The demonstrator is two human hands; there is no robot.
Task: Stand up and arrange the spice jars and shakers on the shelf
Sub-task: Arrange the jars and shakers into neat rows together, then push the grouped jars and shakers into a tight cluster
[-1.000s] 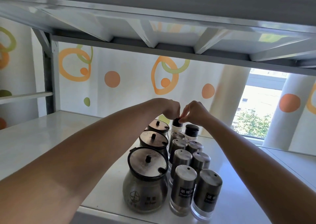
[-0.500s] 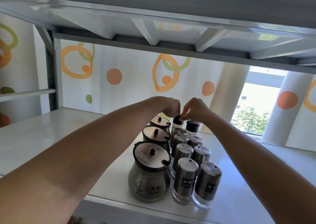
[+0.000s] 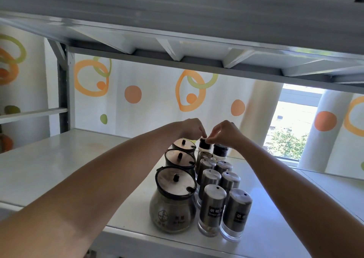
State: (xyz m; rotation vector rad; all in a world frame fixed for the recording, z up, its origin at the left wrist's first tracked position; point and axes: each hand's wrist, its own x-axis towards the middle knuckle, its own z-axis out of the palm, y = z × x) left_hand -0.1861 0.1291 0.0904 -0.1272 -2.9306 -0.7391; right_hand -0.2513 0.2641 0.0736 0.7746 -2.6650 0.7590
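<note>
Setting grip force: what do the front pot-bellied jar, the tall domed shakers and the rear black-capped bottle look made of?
Pot-bellied jar: grey with a dull sheen, brushed metal or tinted glass, unclear; black rim likely plastic. Tall domed shakers: brushed steel tops and sleeves by their soft highlights; see-through bases, glass or clear plastic. Black-capped bottle: matte cap, probably plastic; white neck, material unclear.

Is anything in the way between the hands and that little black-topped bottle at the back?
No, nothing visible. The left hand and right hand both pinch the cap of the black-topped bottle. The steel shakers and lidded pots stand nearer the front, under the arms, not between.
</note>
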